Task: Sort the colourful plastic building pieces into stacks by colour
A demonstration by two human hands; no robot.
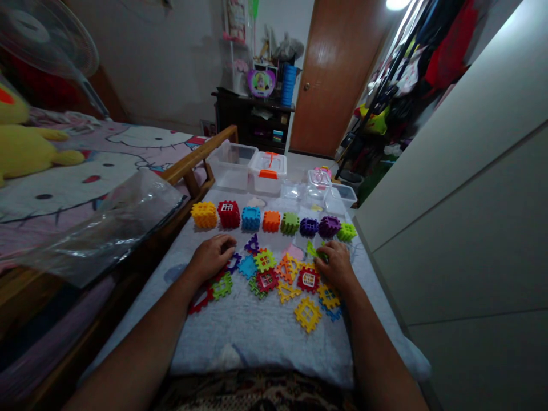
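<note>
Green plastic piece [314,250], flat, stiff and apparently light, best taken by its edge, is pinched at an angle between the narrowly closed fingers of the right hand [336,266]. Left hand [209,258] lies curled just beside a navy piece [233,262], fingers narrow; any hold cannot be confirmed. Loose pieces [287,268] lie on the blanket [257,337] between both hands, with assembled blocks [271,221] just beyond the fingers.

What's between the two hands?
In the head view, flat plastic pieces lie between the left hand and right hand, including a blue square, a green square and an orange piece.
</note>
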